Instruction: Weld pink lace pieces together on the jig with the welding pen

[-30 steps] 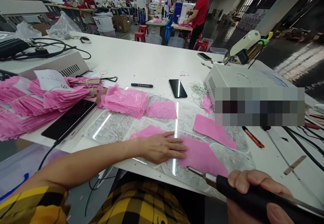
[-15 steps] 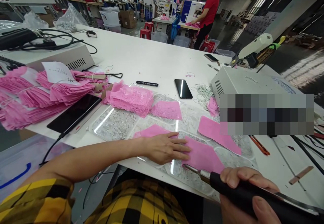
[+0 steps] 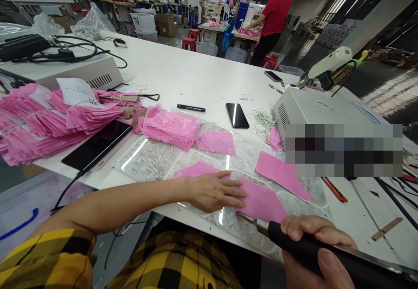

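Observation:
My left hand [image 3: 214, 191] lies flat with its fingers stretched out, their tips on the left edge of a pink fabric piece [image 3: 261, 199]. Under and behind that hand is another pink piece [image 3: 200, 167], partly covered. My right hand [image 3: 320, 241] is wrapped round a black-handled tool with a narrow metal tip [image 3: 276, 232], which looks like a hot knife. Its tip touches or hovers at the front left edge of the fabric; I cannot tell which. The pieces lie on a clear, marble-patterned mat [image 3: 150, 158]. A third pink piece [image 3: 281, 173] is to the right.
Stacked pink lace [image 3: 171, 128] and a single lace piece [image 3: 215, 142] sit at the mat's back. Pink bundles [image 3: 75, 110] and a large phone [image 3: 98, 145] are left; a marker [image 3: 191, 108] and phone [image 3: 237, 115] lie behind. A grey box [image 3: 313, 110] stands right. A person in red works beyond.
The view has shifted very slightly. Both hands and the tool keep nearly the same place on the fabric. The person in red in the background has leaned and moved a little to the right.

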The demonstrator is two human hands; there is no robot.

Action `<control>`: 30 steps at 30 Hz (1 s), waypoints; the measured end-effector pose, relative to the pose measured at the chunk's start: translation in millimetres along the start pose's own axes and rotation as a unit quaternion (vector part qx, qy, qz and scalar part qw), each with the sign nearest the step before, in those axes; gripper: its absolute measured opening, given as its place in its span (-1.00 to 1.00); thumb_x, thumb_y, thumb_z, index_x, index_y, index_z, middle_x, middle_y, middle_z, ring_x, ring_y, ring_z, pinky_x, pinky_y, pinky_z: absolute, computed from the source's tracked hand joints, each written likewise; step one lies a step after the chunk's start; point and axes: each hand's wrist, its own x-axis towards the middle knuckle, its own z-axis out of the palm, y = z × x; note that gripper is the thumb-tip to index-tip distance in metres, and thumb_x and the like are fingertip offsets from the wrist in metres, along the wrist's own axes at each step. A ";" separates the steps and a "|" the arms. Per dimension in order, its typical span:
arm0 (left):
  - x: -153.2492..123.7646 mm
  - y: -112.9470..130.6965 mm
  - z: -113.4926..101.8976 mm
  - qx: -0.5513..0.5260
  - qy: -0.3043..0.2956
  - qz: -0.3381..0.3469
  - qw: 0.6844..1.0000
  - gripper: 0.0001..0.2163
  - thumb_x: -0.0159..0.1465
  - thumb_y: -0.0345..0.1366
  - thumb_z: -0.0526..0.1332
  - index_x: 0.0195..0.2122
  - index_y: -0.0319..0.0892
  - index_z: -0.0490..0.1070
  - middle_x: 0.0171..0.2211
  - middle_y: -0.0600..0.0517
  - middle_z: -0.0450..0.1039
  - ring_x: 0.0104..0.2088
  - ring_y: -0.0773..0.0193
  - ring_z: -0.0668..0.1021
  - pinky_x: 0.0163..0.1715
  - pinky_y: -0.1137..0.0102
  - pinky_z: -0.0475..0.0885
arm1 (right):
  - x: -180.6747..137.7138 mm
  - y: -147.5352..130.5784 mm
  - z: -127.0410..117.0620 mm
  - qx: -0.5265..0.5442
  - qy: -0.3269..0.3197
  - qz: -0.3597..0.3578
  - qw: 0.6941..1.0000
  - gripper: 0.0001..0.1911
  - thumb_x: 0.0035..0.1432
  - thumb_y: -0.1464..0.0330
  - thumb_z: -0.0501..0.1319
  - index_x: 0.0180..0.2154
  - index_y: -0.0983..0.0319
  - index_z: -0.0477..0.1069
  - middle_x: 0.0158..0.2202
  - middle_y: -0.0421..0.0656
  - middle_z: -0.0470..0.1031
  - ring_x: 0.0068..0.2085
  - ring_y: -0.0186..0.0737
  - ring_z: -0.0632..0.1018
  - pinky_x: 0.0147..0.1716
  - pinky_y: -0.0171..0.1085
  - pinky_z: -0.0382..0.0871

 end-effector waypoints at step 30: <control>-62.9 -4.2 -11.4 -0.063 0.060 -0.029 0.996 -0.68 0.40 -0.23 0.07 0.14 -0.09 0.38 0.26 -0.03 0.23 0.31 0.15 0.23 0.35 0.08 -0.19 | -11.7 2.8 22.0 0.022 -0.003 0.032 0.999 -0.85 0.02 0.34 0.14 -0.30 0.20 0.34 -0.38 -0.22 0.28 -0.46 -0.35 0.36 -0.45 -0.22 0.35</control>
